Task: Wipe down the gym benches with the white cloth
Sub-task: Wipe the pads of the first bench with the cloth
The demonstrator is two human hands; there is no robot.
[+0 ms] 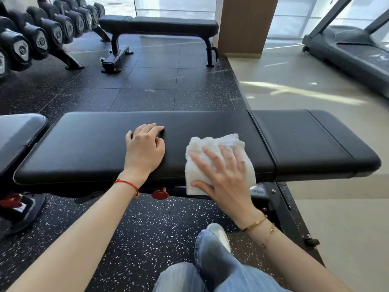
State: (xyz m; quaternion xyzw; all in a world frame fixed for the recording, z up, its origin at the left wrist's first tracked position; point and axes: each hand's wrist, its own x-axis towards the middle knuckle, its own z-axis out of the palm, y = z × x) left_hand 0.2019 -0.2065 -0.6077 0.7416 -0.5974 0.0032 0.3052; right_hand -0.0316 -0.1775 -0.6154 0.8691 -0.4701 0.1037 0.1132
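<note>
A black padded gym bench (88, 144) runs left to right across the middle of the view. A folded white cloth (212, 144) lies on its near edge, just left of the seam between the long pad and the seat pad (311, 140). My right hand (223, 171) lies flat on the cloth, fingers spread, thumb hooked over the cloth's front edge. My left hand (145, 148) rests on the pad to the left of the cloth, fingers curled, holding nothing. A second black bench (168, 25) stands across the floor at the back.
A dumbbell rack (42, 36) fills the far left. Another bench pad (19, 131) sits at the left edge. A treadmill (353, 49) stands at the right on pale floor. A wooden pillar (246, 24) rises behind. A red adjustment knob (160, 193) hangs under the near bench. My legs (210, 262) are below.
</note>
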